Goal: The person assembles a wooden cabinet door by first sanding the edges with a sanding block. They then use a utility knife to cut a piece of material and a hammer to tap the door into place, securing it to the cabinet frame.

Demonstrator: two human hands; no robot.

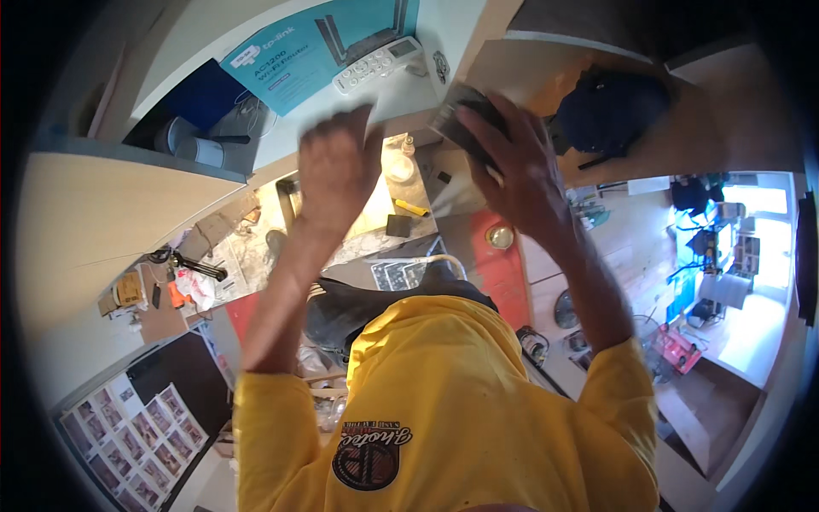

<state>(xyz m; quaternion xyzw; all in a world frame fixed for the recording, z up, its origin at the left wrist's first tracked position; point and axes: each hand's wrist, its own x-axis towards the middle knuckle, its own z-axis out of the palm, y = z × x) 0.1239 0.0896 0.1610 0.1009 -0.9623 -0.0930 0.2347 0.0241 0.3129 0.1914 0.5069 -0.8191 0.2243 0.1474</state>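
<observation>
Grey, blurred rectangular block point(467, 119) gripped in right hand point(512, 166), fingers curled over it, at white shelf edge point(401, 102). Left hand point(335, 171) raised beside, fingers together, holding nothing. Step: likely rubbing the shelf surface; next needs steady pressure.

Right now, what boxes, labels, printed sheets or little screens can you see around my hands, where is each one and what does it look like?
Teal product box: upper shelf, above left hand; flat, rectangular, dark device pictured.
White handset: lying on that box; oblong, keypad, small grey screen.
Photo sheets: lower left, on a dark board; rows of small pictures.
Yellow-labelled package: left ledge; small, brownish.
Dark flat object: in right hand; blurred.
</observation>
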